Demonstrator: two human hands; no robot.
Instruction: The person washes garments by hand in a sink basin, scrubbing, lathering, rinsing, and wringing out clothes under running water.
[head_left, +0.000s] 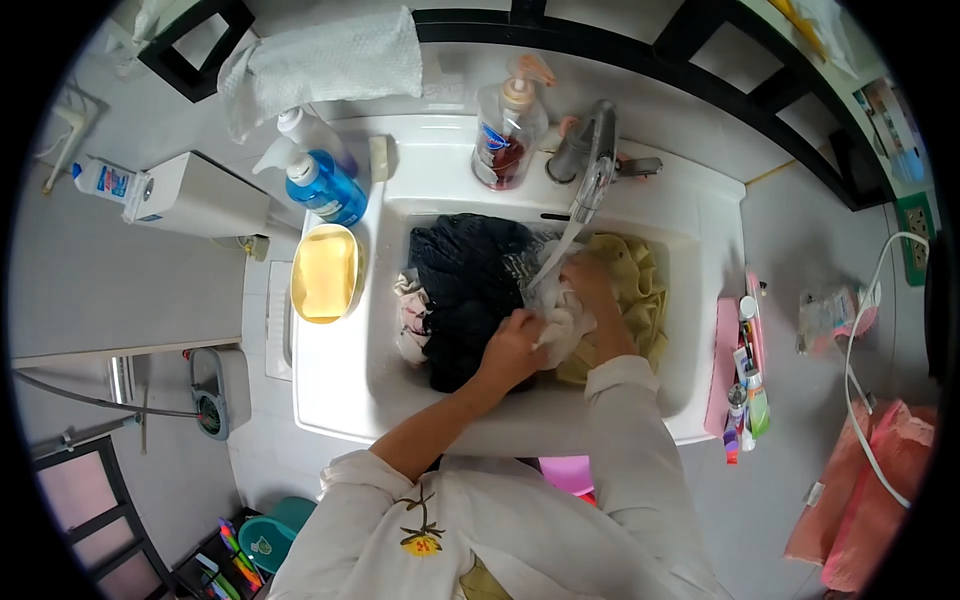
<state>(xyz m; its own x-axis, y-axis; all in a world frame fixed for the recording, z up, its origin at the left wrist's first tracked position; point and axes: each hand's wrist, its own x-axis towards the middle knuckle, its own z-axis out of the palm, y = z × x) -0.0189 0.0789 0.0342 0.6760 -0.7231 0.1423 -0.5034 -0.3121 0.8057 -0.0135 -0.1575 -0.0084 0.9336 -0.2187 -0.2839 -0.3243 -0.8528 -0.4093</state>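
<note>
Running water falls from the faucet (597, 165) onto a wet white cloth (565, 325) in the sink (690, 300). My left hand (515, 350) grips the cloth's near left side, fingers closed. On its upper right side my right hand (588, 280) is also closed around the fabric, its fingers partly hidden. A dark garment (460, 285) fills the left of the basin, touching my left hand. Yellowish-green fabric (640, 290) lies on the right, under and beside my right wrist. At the far left, a pale pink cloth (411, 310) shows beneath the dark one.
A yellow soap bar (330, 278) sits in a dish on the left rim, near a blue pump bottle (325, 187). Behind the basin stands a clear pump bottle (505, 135). A pink holder (725, 370) with several tubes hangs at the right. Pink towels (870, 490) are lower right.
</note>
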